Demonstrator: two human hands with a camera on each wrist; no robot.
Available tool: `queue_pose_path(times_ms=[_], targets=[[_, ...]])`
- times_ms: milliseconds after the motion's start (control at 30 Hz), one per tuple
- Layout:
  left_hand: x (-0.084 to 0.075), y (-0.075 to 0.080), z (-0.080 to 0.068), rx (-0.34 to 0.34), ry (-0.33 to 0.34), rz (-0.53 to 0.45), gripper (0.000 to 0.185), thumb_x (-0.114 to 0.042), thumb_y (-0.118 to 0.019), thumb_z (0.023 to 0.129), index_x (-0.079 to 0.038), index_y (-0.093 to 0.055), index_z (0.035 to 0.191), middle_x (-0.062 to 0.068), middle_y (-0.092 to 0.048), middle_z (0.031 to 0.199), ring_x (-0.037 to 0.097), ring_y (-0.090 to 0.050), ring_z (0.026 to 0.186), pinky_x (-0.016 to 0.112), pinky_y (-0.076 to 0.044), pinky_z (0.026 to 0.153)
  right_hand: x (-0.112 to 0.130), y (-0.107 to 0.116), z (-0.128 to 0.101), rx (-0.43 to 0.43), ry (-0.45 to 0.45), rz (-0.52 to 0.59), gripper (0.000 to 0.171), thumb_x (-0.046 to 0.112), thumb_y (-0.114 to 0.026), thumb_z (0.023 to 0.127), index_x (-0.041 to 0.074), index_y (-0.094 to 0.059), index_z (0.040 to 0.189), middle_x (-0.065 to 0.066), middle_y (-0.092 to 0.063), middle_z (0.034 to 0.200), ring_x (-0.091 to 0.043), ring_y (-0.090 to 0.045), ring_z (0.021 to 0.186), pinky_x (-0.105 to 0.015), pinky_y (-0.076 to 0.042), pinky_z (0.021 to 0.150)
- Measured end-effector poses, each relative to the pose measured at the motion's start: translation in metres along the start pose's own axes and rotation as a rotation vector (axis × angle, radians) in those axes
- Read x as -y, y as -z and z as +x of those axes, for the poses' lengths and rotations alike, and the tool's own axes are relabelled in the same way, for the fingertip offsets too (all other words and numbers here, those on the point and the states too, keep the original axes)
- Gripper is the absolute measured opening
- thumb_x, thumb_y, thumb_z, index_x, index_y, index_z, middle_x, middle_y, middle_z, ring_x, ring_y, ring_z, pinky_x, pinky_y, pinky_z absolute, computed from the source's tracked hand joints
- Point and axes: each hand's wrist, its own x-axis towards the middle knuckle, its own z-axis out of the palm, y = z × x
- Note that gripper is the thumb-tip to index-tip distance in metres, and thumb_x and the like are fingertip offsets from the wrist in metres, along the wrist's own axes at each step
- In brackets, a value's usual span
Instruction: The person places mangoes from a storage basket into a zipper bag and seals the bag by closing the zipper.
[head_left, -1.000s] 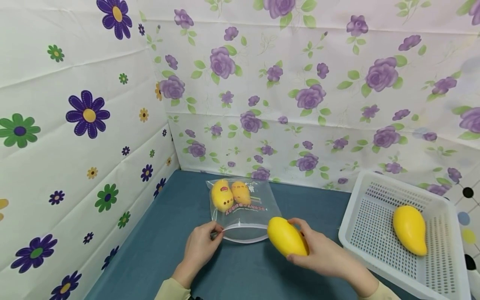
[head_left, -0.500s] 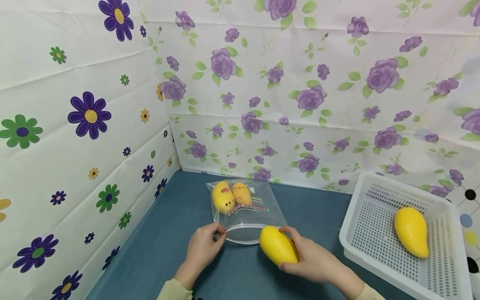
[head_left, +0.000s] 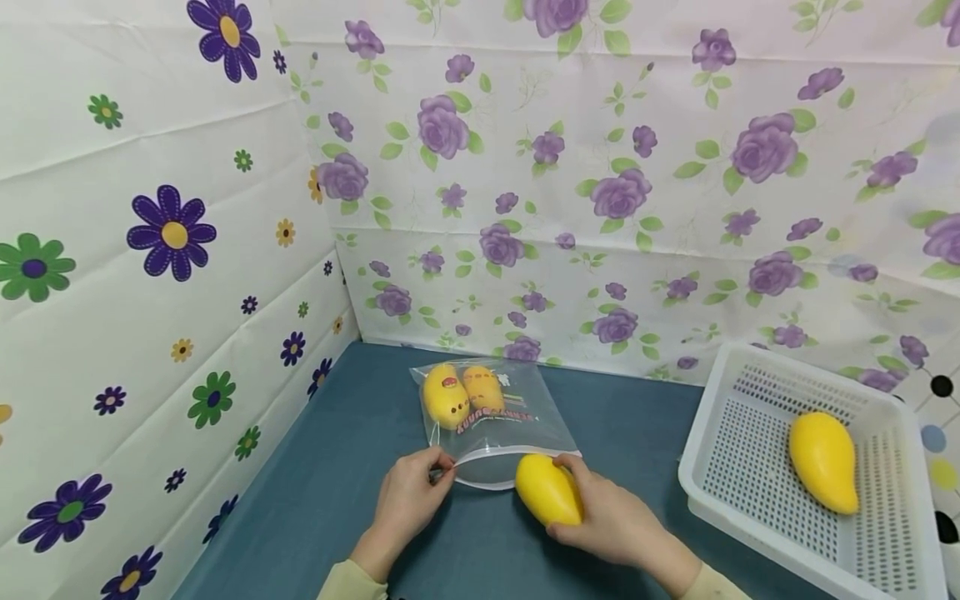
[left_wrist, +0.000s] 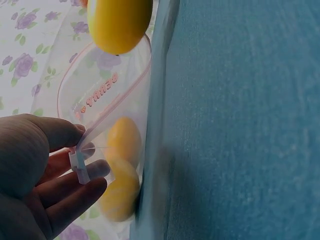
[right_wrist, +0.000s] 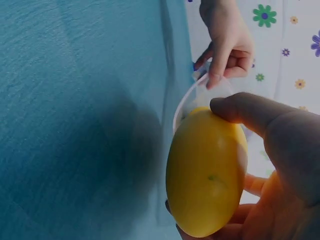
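A clear zip bag [head_left: 491, 421] lies on the blue table [head_left: 330, 500] with two yellow mangoes [head_left: 444, 397] inside at its far end. My left hand [head_left: 411, 493] pinches the near left corner of the bag's mouth [left_wrist: 80, 162] and holds it open. My right hand [head_left: 603, 517] grips a third yellow mango [head_left: 546, 487], its tip at the bag's open mouth. The right wrist view shows that mango [right_wrist: 206, 172] close up, the thumb across its top, with the left hand [right_wrist: 225, 42] and the bag's rim [right_wrist: 192, 97] behind it.
A white perforated basket [head_left: 757, 500] stands at the right and holds one more yellow mango [head_left: 822, 461]. Flowered cloth walls [head_left: 172, 275] close the table at the left and back. Bare blue surface lies in front of the hands.
My right hand has carried the mango leftwards and forward, from beside the bag to its open mouth. The left hand has kept its pinch on the bag's corner.
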Motion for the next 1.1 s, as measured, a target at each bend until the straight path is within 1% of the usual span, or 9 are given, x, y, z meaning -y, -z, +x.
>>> queue_pose_path(times_ms=[100,300,500,600,667,767,933,1000,1100], targets=[[-0.001,0.0,0.0,0.004,-0.006,0.0,0.023,-0.011,-0.088,0.089,-0.026,-0.072,0.082,-0.013,-0.071,0.081,-0.003,-0.054,0.064,0.025,-0.048,0.058,0.001,-0.006,0.003,-0.035,-0.007,-0.027,0.094,0.053,-0.091,0.079,0.018,-0.046,0.153,-0.007,-0.07,0.117,-0.02,-0.058,0.082,-0.051,-0.054,0.073],[-0.002,-0.002,0.0,0.0,-0.013,0.004,0.023,-0.013,-0.089,0.089,-0.027,-0.072,0.082,-0.013,-0.071,0.081,-0.003,-0.054,0.063,0.024,-0.048,0.059,0.003,-0.02,0.009,-0.11,-0.001,-0.091,0.089,0.051,-0.091,0.079,0.014,-0.048,0.148,-0.01,-0.07,0.111,-0.019,-0.059,0.077,-0.049,-0.054,0.067],[-0.003,-0.003,0.0,-0.003,-0.013,0.007,0.023,-0.014,-0.089,0.089,-0.028,-0.072,0.082,-0.013,-0.072,0.081,-0.004,-0.054,0.064,0.024,-0.048,0.059,0.004,-0.029,0.015,-0.204,-0.007,-0.126,0.088,0.057,-0.09,0.079,0.014,-0.049,0.144,-0.011,-0.069,0.106,-0.02,-0.06,0.073,-0.047,-0.054,0.062],[-0.003,-0.004,0.0,-0.003,-0.013,0.008,0.023,-0.014,-0.089,0.088,-0.028,-0.072,0.082,-0.013,-0.071,0.081,-0.003,-0.054,0.064,0.024,-0.048,0.058,0.006,-0.032,0.018,-0.229,-0.013,-0.131,0.09,0.06,-0.089,0.08,0.014,-0.048,0.145,-0.014,-0.068,0.106,-0.022,-0.061,0.072,-0.048,-0.053,0.06],[-0.003,-0.005,0.0,0.0,-0.013,0.009,0.023,-0.013,-0.089,0.088,-0.028,-0.072,0.082,-0.013,-0.071,0.081,-0.003,-0.054,0.063,0.024,-0.047,0.058,0.007,-0.033,0.018,-0.221,-0.024,-0.123,0.092,0.061,-0.089,0.08,0.014,-0.047,0.146,-0.015,-0.067,0.108,-0.023,-0.062,0.071,-0.049,-0.054,0.06],[-0.004,-0.005,-0.001,0.005,-0.014,0.007,0.023,-0.013,-0.089,0.088,-0.028,-0.072,0.082,-0.014,-0.07,0.08,-0.004,-0.053,0.063,0.024,-0.048,0.058,0.006,-0.032,0.017,-0.178,-0.044,-0.102,0.095,0.059,-0.091,0.079,0.014,-0.045,0.149,-0.017,-0.066,0.113,-0.025,-0.062,0.073,-0.052,-0.056,0.065],[-0.003,-0.005,0.0,0.009,-0.012,0.005,0.024,-0.013,-0.089,0.088,-0.028,-0.072,0.082,-0.014,-0.071,0.081,-0.004,-0.054,0.064,0.024,-0.048,0.059,0.007,-0.026,0.012,-0.076,-0.032,-0.047,0.097,0.041,-0.095,0.076,0.018,-0.041,0.153,-0.017,-0.063,0.124,-0.024,-0.059,0.079,-0.053,-0.057,0.074],[-0.003,-0.004,0.0,0.01,-0.012,0.006,0.024,-0.012,-0.089,0.088,-0.027,-0.072,0.082,-0.013,-0.071,0.081,-0.004,-0.055,0.064,0.024,-0.048,0.058,0.009,-0.024,0.011,-0.055,-0.014,-0.04,0.097,0.035,-0.094,0.074,0.02,-0.04,0.153,-0.016,-0.063,0.123,-0.023,-0.058,0.077,-0.051,-0.056,0.073],[-0.004,-0.003,0.0,0.01,-0.011,0.011,0.023,-0.012,-0.089,0.088,-0.027,-0.073,0.082,-0.013,-0.072,0.082,-0.003,-0.055,0.064,0.025,-0.048,0.059,0.01,-0.025,0.011,-0.066,0.021,-0.051,0.091,0.033,-0.093,0.078,0.017,-0.041,0.151,-0.012,-0.066,0.109,-0.02,-0.056,0.071,-0.047,-0.055,0.07]])
